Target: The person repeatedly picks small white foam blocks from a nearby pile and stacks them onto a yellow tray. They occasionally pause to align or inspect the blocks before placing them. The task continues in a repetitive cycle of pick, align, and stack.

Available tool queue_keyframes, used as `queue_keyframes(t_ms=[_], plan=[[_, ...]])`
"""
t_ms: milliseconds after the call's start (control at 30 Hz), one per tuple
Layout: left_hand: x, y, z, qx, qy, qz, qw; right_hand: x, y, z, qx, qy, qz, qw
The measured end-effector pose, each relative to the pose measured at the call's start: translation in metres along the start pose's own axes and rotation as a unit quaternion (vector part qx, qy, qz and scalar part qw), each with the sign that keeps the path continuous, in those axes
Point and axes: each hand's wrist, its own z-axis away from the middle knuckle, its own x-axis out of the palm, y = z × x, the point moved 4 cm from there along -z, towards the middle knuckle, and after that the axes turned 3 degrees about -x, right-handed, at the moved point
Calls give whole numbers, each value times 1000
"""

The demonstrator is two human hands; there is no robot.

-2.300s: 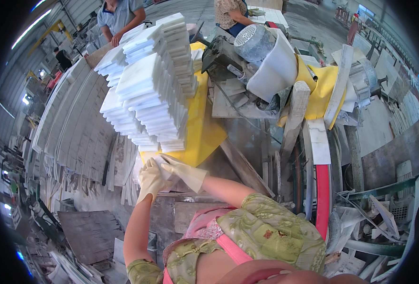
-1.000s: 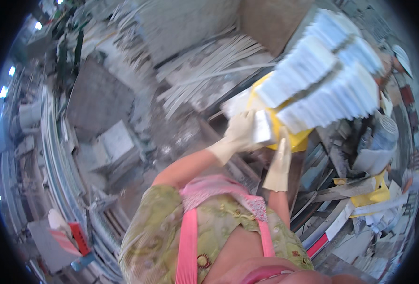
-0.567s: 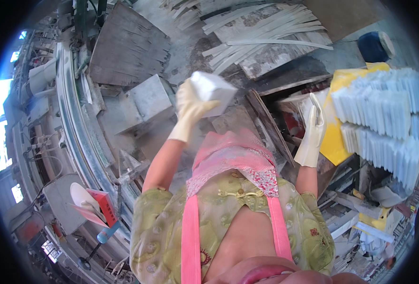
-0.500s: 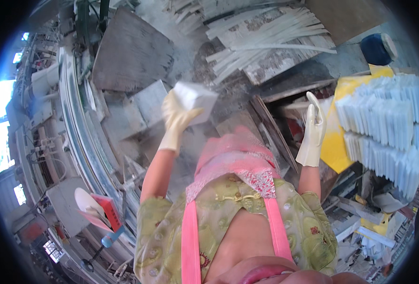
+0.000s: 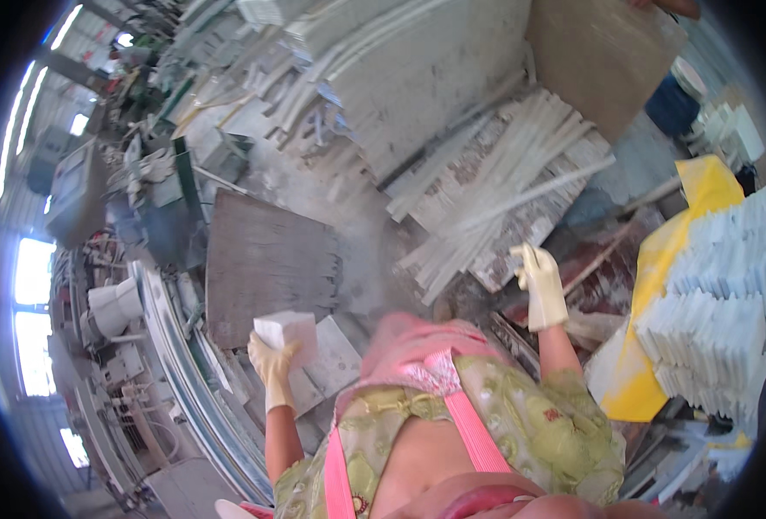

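My left hand [image 5: 272, 363], in a cream rubber glove, is closed around the side of a white, box-shaped block [image 5: 293, 332]. The block is over a pale flat slab [image 5: 331, 355]; whether they touch I cannot tell. Farther right, my right hand [image 5: 540, 287], gloved the same way, is raised with its fingers apart and slightly bent, holding nothing. Below it is a dusty wooden frame [image 5: 586, 324]. To its right, rows of thin white pieces [image 5: 703, 337] stand packed side by side, next to a yellow sheet [image 5: 647, 346].
A dusty brown board [image 5: 266, 264] lies ahead of my left hand. Long pale strips [image 5: 504, 190] are piled on a board farther ahead. Metal rails [image 5: 180, 363] run along the left. A blue drum [image 5: 673, 104] stands far right, near another person's arm [image 5: 681, 7].
My left hand has moved left and nearer my body with the white block. My right hand has shifted slightly left, its fingers more bent. The view has tilted up, showing more of the workshop.
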Motion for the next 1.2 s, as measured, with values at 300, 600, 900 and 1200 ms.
queue_keyframes(t_ms=[300, 600, 900, 1200], plan=[[45, 212, -146, 326, -50, 9, 944, 33, 9, -42, 31, 130, 12, 991], [120, 468, -193, 609, -227, -36, 759, 80, -8, -28, 91, 333, 46, 937], [98, 599, -180, 674, -250, 83, 690, 115, 92, 24, 209, 398, -10, 893], [121, 733, -203, 567, -305, 56, 763, 70, -70, -274, 84, 180, 305, 931]])
